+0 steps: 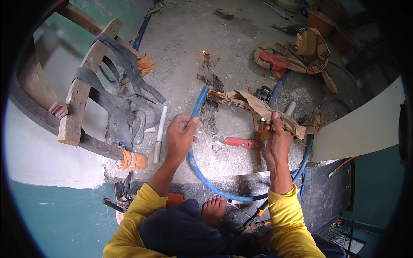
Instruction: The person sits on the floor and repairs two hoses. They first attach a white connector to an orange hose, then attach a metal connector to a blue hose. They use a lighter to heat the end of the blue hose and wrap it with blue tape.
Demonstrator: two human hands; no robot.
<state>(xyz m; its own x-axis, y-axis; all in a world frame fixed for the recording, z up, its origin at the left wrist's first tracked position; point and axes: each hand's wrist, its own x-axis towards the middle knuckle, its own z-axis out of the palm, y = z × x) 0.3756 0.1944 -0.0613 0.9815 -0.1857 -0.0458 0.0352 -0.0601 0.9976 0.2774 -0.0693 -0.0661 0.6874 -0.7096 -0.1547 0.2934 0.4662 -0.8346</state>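
My left hand [181,134] is closed around a bendy blue pipe [199,102] just below its end, which points up. The pipe curves down in front of me and off to the right. My right hand [278,144] grips a twisted strip of brown paper [245,99]. A small flame [218,93] burns at the paper's left end, right beside the pipe's tip. Between my hands lie a red-handled cutter [241,142] and a thin rust-coloured strip [258,148]. A yellow-handled tool [263,130] is partly hidden by my right hand.
Black ash [210,81] and a glowing ember [204,52] mark the concrete floor. At left stand a wooden frame [79,103] with grey straps and a white tube [161,124]. A crumpled paper bag [294,58] and black can [263,93] lie right; pliers [257,213] rest near my foot.
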